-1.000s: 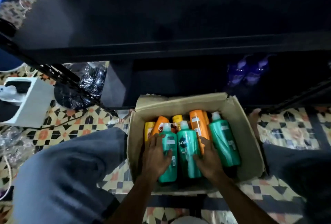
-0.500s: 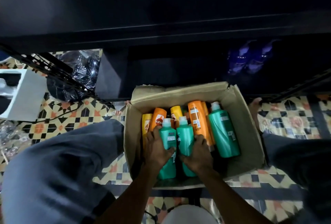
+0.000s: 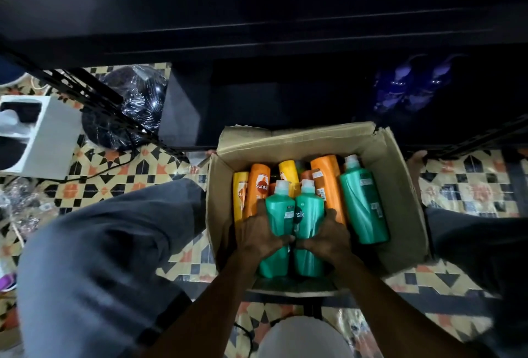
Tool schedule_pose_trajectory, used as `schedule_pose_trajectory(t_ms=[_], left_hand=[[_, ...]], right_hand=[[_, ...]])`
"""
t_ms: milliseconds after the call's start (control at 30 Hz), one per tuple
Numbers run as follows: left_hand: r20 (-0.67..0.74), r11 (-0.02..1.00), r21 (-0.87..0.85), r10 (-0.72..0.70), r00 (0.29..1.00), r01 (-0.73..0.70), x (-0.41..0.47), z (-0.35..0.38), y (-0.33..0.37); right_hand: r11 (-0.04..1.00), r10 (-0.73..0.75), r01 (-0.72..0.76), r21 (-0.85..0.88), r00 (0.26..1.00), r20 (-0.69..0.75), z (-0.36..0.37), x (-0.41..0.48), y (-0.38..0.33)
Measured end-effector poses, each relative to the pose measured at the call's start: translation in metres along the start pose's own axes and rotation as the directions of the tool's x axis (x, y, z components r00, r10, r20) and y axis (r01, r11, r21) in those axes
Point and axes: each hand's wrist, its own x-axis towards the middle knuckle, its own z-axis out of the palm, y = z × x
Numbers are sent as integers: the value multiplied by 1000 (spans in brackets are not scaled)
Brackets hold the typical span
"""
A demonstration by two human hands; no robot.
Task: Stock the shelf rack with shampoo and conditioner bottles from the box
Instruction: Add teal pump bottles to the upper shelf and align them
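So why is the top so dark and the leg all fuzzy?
In the head view, the shelf rack sits in deep shadow, so its purple bottles barely show; light falls mostly on the cardboard box; the grey trouser leg near the lens is blurred.

Bottles (image 3: 363, 203) in box (image 3: 400, 186); rack (image 3: 257, 43) behind.

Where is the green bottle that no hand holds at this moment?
In the head view, the free green bottle lies in the right part of the cardboard box, between a tall orange bottle on its left and the box's right wall.
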Motion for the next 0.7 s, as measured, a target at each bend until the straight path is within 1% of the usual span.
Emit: schedule_pose_trajectory(t_ms=[67, 133, 200, 233, 300, 367, 467, 533, 600, 667, 700], left_hand=[[-8, 999, -35, 13, 1000, -13, 2, 0, -1], [-6, 998, -63, 29, 1000, -30, 3, 1, -1], [-11, 996, -76, 41, 999, -42, 1, 3, 1], [-21, 995, -92, 47, 999, -49, 0, 2, 3], [-50, 976, -204, 68, 996, -77, -4, -2, 5], [-78, 937, -335, 76, 994, -97, -7, -10, 5], [-185, 853, -489, 102, 977, -182, -24, -39, 16], [-263, 766, -576, 158, 952, -286, -44, -67, 30], [-339, 682, -612, 232, 912, -401, -66, -102, 47], [-427, 606, -581, 341, 837, -543, -97, -144, 69], [-480, 555, -561, 386, 788, -614, -114, -170, 82]], right_hand=[[997, 8, -9, 71, 1000, 15, -7, 1, 5], [970, 37, -42, 238, 999, 26, -13, 2, 14], [900, 41, -68, 431, 997, 71, -24, -2, 20], [863, 25, -72, 501, 995, 101, -29, -5, 22], [796, -14, -84, 599, 987, 158, -42, -15, 23], [718, -69, -89, 690, 978, 197, -54, -23, 22], [571, -161, -52, 819, 971, 174, -75, -45, 4], [432, -209, -36, 901, 968, 139, -93, -72, -19], [319, -275, 7, 948, 958, 85, -116, -106, -43], [276, -363, 86, 957, 931, 21, -143, -147, -71], [279, -419, 141, 950, 908, -12, -158, -171, -88]])
